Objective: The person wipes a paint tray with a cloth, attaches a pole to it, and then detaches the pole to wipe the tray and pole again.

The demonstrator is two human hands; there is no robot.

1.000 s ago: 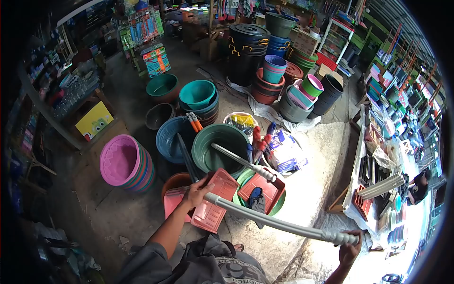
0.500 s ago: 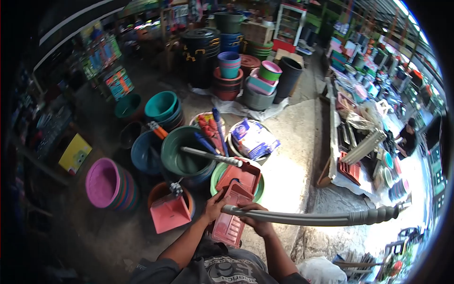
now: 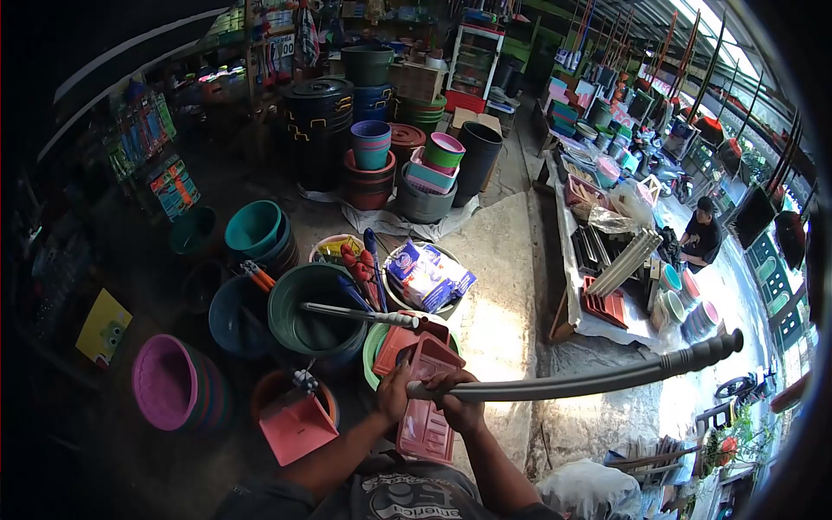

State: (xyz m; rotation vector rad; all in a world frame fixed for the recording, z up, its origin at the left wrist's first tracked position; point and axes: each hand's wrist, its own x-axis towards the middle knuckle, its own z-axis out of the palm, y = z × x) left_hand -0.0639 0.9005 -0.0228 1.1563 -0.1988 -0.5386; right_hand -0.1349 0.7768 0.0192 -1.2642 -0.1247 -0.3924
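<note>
Grey handle [image 3: 572, 381] near-level, tip rightward, both hands [image 3: 433, 399] closed round its left end.

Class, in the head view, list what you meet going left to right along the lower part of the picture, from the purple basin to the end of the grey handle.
Stack of basins with a purple one on top → pink plastic dustpan → left hand → right hand → long grey plastic handle, its ribbed tip far right.

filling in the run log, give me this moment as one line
left hand: on red dustpan | right hand: gripping grey handle at pan end | handle: points right | beside: green basin, another dustpan
</note>
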